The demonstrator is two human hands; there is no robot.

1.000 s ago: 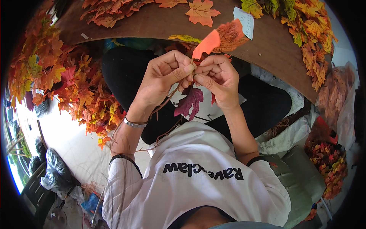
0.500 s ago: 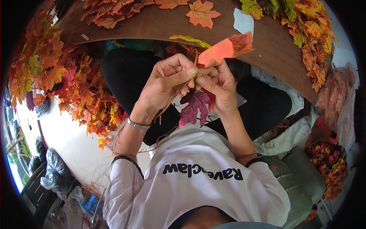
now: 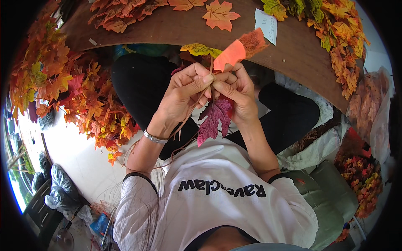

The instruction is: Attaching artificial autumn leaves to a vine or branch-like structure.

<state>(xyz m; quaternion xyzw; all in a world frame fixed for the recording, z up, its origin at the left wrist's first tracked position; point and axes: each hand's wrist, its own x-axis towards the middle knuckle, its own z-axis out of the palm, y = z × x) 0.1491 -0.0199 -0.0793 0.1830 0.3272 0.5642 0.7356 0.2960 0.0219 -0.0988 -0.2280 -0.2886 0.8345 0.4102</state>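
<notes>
My left hand [image 3: 182, 94] and my right hand [image 3: 236, 90] meet in front of my chest, both pinching the thin brown stem [image 3: 211, 79] of a bunch of artificial leaves. An orange leaf [image 3: 240, 48] sticks up above my fingers. A dark red maple leaf [image 3: 213, 119] hangs down below them, over my lap. Thin brown wire strands [image 3: 180, 134] trail down from my left palm past a silver bracelet [image 3: 155, 137] on that wrist.
A curved brown table [image 3: 176, 29] lies ahead with loose orange leaves [image 3: 220, 14] and a white paper slip [image 3: 266, 25]. Piles of autumn leaf garlands [image 3: 71, 92] fill the left, more leaves [image 3: 341, 35] lie at the right edge. Bags [image 3: 364, 108] and a green cushion [image 3: 331, 201] sit right.
Both hands have drawn closer together and risen slightly. The dark red leaf has turned and now hangs lower and straighter; the orange leaf has tilted upward to the right.
</notes>
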